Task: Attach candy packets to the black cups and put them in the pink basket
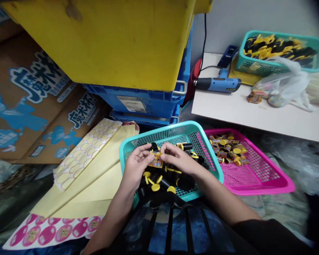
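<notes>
My left hand [135, 163] and my right hand [178, 157] meet over the turquoise basket [123, 150] on my lap. Between their fingertips is a small orange-yellow printed label [156, 163], pinched from both sides. Whether it is flat or a sleeve, I cannot tell. Under the hands, small black bottles [164, 182] and yellow caps [155, 187] lie loose in the basket. Part of them is hidden by my hands and forearms.
To the right, a pink basket [255, 177] holds several labelled containers [225, 150]. A blue heat gun [219, 84], a plastic bag [292, 83] and another turquoise basket [279, 69] are on the white table [228, 109]. Sticker sheets [87, 148] lie left; a yellow crate [108, 46] stands ahead.
</notes>
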### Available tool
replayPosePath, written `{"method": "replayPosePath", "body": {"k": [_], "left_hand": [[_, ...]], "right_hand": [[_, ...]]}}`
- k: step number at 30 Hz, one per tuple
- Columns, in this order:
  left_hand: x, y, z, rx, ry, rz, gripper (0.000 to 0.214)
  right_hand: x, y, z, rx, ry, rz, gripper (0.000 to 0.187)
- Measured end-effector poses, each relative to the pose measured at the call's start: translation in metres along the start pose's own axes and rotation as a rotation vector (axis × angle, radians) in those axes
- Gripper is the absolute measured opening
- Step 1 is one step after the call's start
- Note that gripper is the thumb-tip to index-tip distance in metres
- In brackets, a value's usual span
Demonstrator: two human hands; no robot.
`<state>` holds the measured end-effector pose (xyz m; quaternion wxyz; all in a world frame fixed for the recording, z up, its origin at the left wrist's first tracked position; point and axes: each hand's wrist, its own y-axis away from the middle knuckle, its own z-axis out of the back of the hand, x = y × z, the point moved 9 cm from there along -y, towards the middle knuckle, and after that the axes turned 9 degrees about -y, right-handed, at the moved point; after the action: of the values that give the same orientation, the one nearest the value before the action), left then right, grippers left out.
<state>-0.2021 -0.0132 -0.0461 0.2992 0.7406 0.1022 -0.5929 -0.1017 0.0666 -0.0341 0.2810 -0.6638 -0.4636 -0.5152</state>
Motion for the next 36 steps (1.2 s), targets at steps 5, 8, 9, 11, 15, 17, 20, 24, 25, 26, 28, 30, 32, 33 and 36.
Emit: {"method": "replayPosePath", "body": {"k": [5, 8, 9, 11, 15, 17, 20, 24, 25, 26, 28, 30, 32, 33, 36], "left_hand": [[-0.019, -0.008, -0.002, -0.114, 0.028, -0.084, 0.043], [-0.022, -0.013, -0.01, -0.042, 0.003, -0.037, 0.054], [-0.023, -0.014, -0.011, -0.031, -0.017, -0.033, 0.057], [-0.027, -0.017, -0.007, -0.069, -0.081, -0.066, 0.056], [-0.034, -0.017, 0.011, -0.248, -0.248, -0.171, 0.041], [-0.034, -0.017, 0.017, -0.291, -0.308, -0.188, 0.034], [-0.028, -0.017, 0.024, -0.309, -0.323, -0.156, 0.031], [-0.026, -0.014, 0.037, -0.352, -0.326, -0.169, 0.029], [-0.026, -0.013, 0.04, -0.355, -0.329, -0.173, 0.029], [-0.024, -0.013, 0.043, -0.352, -0.325, -0.175, 0.03], [-0.018, -0.013, 0.046, -0.328, -0.285, -0.176, 0.03], [-0.011, -0.015, 0.046, -0.285, -0.227, -0.18, 0.03], [-0.005, -0.016, 0.044, -0.252, -0.185, -0.184, 0.03], [-0.004, -0.016, 0.042, -0.238, -0.177, -0.187, 0.03], [-0.006, -0.014, 0.036, -0.204, -0.173, -0.231, 0.028]], "right_hand": [[0.003, -0.012, 0.014, -0.091, 0.101, -0.02, 0.039], [0.015, -0.015, 0.023, -0.186, 0.325, 0.032, 0.037], [0.02, -0.015, 0.024, -0.194, 0.389, 0.046, 0.038], [0.025, -0.015, 0.024, -0.203, 0.465, 0.059, 0.043], [0.021, -0.018, 0.03, -0.268, 0.636, 0.034, 0.054], [0.003, -0.021, 0.034, -0.305, 0.869, -0.106, 0.046], [-0.027, -0.027, 0.029, -0.23, 1.07, -0.272, 0.037], [-0.029, -0.024, 0.022, -0.143, 0.983, -0.21, 0.047], [-0.024, -0.02, 0.023, -0.136, 0.903, -0.186, 0.049], [-0.016, -0.016, 0.026, -0.131, 0.775, -0.162, 0.048], [-0.001, -0.005, 0.032, -0.131, 0.416, -0.11, 0.041], [0.015, 0.004, 0.039, -0.156, 0.067, -0.035, 0.034], [0.027, 0.009, 0.043, -0.18, -0.102, 0.042, 0.035], [0.031, 0.01, 0.043, -0.188, -0.141, 0.071, 0.037], [0.03, 0.007, 0.033, -0.15, -0.177, 0.069, 0.04]]}}
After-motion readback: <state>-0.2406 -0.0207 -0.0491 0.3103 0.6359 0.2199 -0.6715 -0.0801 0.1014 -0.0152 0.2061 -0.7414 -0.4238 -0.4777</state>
